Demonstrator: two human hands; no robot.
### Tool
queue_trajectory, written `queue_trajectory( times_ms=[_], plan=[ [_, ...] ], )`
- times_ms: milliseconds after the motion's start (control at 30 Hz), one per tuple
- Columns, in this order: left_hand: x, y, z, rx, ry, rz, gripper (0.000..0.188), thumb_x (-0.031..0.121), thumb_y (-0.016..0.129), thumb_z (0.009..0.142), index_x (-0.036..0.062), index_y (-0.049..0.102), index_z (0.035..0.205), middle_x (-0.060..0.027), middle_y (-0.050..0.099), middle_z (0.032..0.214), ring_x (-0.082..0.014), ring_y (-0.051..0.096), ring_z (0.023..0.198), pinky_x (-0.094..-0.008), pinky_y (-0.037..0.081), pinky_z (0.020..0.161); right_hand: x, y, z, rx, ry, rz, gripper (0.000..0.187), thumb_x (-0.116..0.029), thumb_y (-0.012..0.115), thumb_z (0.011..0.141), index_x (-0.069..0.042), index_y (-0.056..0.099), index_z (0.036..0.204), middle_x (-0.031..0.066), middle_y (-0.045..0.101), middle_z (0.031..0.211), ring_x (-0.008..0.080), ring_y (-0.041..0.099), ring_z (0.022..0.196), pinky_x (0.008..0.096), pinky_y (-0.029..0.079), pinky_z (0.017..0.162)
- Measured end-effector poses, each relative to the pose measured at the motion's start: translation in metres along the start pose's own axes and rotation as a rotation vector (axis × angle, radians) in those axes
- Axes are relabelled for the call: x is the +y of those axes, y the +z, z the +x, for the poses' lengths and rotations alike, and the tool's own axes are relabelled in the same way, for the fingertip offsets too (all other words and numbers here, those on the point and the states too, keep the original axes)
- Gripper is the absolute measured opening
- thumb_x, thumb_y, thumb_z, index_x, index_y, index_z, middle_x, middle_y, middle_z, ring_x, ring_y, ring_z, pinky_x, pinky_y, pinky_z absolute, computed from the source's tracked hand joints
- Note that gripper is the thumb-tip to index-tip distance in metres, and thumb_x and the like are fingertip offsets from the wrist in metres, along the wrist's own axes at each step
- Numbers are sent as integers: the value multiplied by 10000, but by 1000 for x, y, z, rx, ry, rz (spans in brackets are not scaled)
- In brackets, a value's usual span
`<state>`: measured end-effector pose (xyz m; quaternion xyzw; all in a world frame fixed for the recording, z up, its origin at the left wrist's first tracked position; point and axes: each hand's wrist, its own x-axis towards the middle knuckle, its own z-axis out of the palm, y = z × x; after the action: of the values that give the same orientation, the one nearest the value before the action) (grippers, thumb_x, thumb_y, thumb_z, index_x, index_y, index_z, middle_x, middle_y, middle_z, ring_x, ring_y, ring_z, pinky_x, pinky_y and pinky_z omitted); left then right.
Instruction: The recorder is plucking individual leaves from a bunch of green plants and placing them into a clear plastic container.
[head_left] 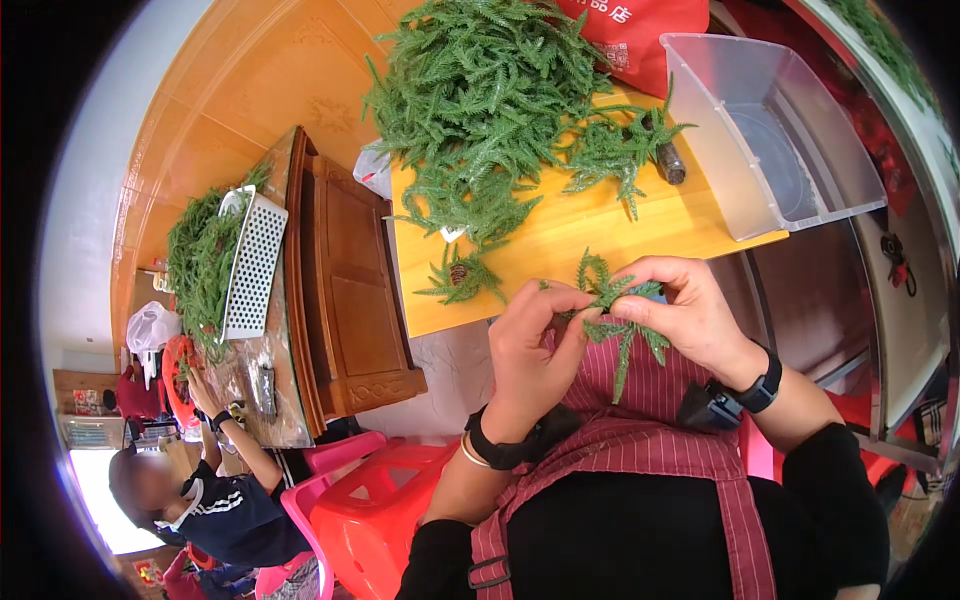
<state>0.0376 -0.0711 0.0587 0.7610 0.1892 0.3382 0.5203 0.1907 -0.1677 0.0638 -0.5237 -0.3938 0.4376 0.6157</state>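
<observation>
An artificial pine sprig (624,352) with several green branches is held in front of my apron, off the table's near edge. My left hand (540,345) pinches it from the left between thumb and fingers. From the right, my right hand (690,308) pinches the same sprig near its middle, thumb and forefinger closed on it. The exact joint between the fingertips is hidden. Nearby on the yellow table (545,232) lies a small pine sprig (478,277) with a brown centre. Farther back rises a large pile of pine sprigs (490,95).
A looser bunch of sprigs (610,150) lies beside a dark cylinder (671,163). At right stands a translucent plastic bin (735,190), with a red bag (640,45) behind. Left are a red stool (375,510), a wooden cabinet (355,290), a white basket (255,265) and a seated person (240,520).
</observation>
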Motion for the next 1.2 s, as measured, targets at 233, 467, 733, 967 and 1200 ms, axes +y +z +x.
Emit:
queue_trajectory(
  times_ms=[233,467,733,967,1200],
  plan=[
    [1,8,7,73,64,93,157,-83,606,750,6,609,880,-74,558,768,-125,567,581,-229,431,493,5,1,-2,78,36,102,121,-15,633,816,24,613,929,28,626,887,74,577,831,228,483,740],
    [9,6,9,26,-51,70,136,-73,582,784,-18,608,905,-63,547,781,-102,567,599,-211,432,498,8,5,1,143,-230,-105,108,18,603,803,-6,623,907,49,607,842,113,591,797,255,485,708],
    [0,6,8,-18,-277,-331,78,-21,588,826,-26,610,900,-54,544,816,-76,569,650,-192,434,524,-2,-11,12,23,-821,-945,111,-8,613,722,-43,623,827,83,613,868,276,588,866,349,449,789],
    [6,0,5,5,182,265,199,-81,659,716,9,633,891,-77,591,790,-175,584,695,-248,458,615,-16,-24,7,-190,62,109,150,-99,496,892,17,590,901,64,632,921,119,579,898,277,448,816],
    [3,3,9,20,551,390,303,-100,648,631,8,642,914,-87,580,801,-244,594,707,-321,486,598,-25,-26,12,-256,1,-240,123,-129,597,851,-17,559,815,21,578,817,106,538,807,255,426,743]
  ],
)
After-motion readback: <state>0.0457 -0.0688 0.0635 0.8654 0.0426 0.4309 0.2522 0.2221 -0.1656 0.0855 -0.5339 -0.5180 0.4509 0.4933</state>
